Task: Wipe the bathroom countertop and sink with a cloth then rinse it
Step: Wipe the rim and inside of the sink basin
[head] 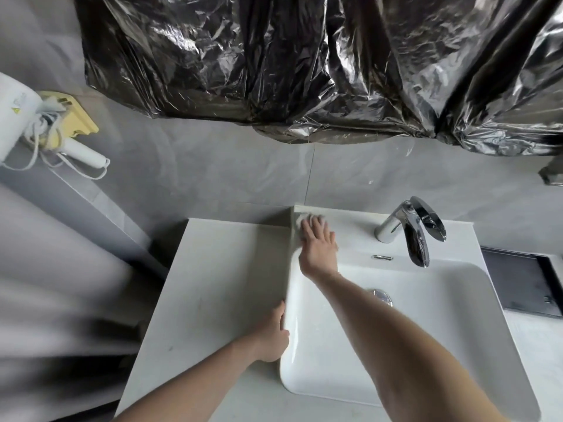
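A white rectangular sink (457,300) sits on a pale grey countertop (219,284). My right hand (318,248) reaches across the basin and presses a small white cloth (301,220) flat against the sink's back left corner ledge. My left hand (272,336) rests against the sink's left outer wall, fingers curled on its rim, holding nothing loose. A chrome faucet (411,229) stands on the back ledge, its spout over the basin. The drain (380,295) shows just past my right forearm.
Crinkled black plastic sheeting (304,65) covers the wall above the sink. A white hair dryer (18,123) with its cord hangs at the left. A black tray (524,284) lies right of the sink. A grey ledge (91,208) runs along the left.
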`<state>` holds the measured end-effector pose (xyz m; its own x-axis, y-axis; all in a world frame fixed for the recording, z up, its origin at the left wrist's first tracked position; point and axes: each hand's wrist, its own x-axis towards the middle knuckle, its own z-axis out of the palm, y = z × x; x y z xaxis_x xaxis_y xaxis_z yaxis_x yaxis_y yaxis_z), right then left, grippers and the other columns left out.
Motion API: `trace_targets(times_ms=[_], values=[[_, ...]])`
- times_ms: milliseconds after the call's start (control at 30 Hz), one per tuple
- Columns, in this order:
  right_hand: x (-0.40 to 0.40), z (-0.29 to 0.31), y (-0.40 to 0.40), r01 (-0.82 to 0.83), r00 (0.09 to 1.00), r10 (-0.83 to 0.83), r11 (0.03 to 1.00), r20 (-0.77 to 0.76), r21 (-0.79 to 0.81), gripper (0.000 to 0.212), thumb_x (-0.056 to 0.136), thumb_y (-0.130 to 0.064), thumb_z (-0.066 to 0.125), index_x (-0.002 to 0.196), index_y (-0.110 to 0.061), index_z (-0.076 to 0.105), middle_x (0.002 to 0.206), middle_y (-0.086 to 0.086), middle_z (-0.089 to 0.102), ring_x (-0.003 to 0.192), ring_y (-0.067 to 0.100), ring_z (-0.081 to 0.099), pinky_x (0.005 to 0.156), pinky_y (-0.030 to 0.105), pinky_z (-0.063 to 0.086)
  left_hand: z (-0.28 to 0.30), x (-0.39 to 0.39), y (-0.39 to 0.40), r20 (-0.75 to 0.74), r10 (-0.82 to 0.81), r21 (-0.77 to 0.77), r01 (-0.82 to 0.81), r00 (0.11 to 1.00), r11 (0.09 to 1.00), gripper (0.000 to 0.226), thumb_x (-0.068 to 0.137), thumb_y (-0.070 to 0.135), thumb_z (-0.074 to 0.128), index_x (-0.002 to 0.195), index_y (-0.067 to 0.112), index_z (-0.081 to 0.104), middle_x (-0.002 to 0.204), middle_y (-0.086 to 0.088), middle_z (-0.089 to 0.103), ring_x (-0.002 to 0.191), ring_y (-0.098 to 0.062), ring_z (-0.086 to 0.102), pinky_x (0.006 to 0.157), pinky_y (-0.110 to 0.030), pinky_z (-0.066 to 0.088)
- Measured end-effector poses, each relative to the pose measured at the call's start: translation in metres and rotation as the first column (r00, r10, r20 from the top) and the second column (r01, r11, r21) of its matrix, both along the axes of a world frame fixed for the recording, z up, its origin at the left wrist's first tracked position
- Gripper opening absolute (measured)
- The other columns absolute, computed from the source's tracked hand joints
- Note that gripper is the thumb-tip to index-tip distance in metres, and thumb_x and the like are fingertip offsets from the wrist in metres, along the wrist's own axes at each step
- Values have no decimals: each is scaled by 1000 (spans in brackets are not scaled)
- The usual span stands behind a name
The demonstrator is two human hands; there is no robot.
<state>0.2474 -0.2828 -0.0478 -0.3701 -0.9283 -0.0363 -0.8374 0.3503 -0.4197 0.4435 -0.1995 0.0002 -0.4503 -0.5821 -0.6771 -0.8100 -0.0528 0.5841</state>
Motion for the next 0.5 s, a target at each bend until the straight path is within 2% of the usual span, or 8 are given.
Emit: trace_targets(times_ms=[100, 200, 300, 400, 467, 500], values=[[7, 0, 3, -138, 989, 140, 990, 47, -42, 75, 87, -1, 45, 159, -24, 37, 170, 0, 24, 159, 30, 12, 129, 45, 11, -3, 0, 1, 4, 24, 9, -24, 1000, 1000, 72, 101, 14, 45, 165, 18, 12, 165, 3, 30, 150, -19, 33, 104, -13, 22], [-24, -4, 22, -240, 971, 240, 970, -4, -36, 88, 80, 9, 45, 160, -25, 34, 170, -4, 22, 159, 26, 13, 130, 39, 12, -1, -1, 1, -1, 28, -9, -28, 1000, 1000, 68, 100, 12, 47, 163, 17, 21, 162, 1, 37, 146, -18, 39, 97, -9, 25], [-66, -4, 56, -60, 998, 59, 997, -25, -47, 90, 79, 14, 42, 160, -25, 33, 170, -3, 23, 159, 24, 12, 130, 37, 12, 0, -2, 1, -8, 33, -6, -33, 999, 999, 60, 100, 8, 46, 158, 15, 32, 155, -4, 48, 130, -17, 49, 89, -10, 28], [-93, -7, 92, 95, 995, -97, 994, -35, -52, 92, 79, 17, 41, 159, -26, 35, 170, -5, 24, 159, 19, 11, 128, 34, 19, 5, -3, 2, 14, 20, 4, -20, 1000, 1000, 66, 99, 10, 46, 161, 18, 25, 157, 0, 45, 141, -20, 46, 101, -14, 31], [-106, -8, 111, 126, 990, -129, 991, -55, -45, 91, 78, 17, 41, 158, -25, 38, 169, -6, 26, 159, 16, 13, 126, 33, 25, 4, -3, 1, 16, 20, 9, -20, 1000, 1000, 68, 96, 10, 47, 160, 20, 27, 154, 1, 50, 136, -22, 51, 108, -21, 38], [-112, -7, 118, 135, 988, -137, 990, -65, -35, 92, 77, 18, 41, 158, -24, 38, 169, -6, 26, 159, 16, 14, 125, 32, 26, 2, -3, 1, 11, 19, 0, -19, 1000, 1000, 68, 94, 10, 47, 159, 22, 31, 151, 1, 54, 132, -21, 54, 106, -24, 42]])
